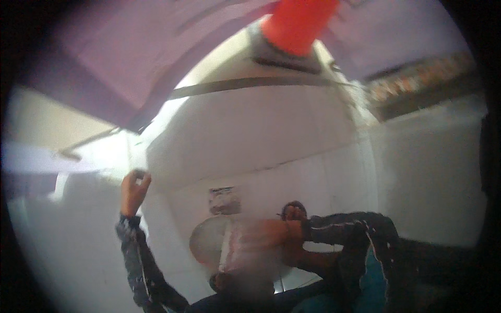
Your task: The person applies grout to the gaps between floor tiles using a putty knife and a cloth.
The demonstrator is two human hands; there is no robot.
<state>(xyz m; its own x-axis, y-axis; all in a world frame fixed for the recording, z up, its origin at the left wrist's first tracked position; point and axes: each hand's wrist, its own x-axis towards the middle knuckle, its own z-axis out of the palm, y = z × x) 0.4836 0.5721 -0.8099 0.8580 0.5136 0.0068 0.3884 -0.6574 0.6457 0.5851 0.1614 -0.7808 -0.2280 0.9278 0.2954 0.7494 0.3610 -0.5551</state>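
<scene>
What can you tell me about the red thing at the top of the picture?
The red thing is a bright, plain, roughly cylindrical object with a smooth-looking side, perhaps plastic, and a rounded lower edge. It leans in this bent view, and the picture's top edge cuts it off, so its upper end is hidden. Its lower end meets a dark grey shape; whether they are joined is unclear. The left hand is well apart from it.
</scene>
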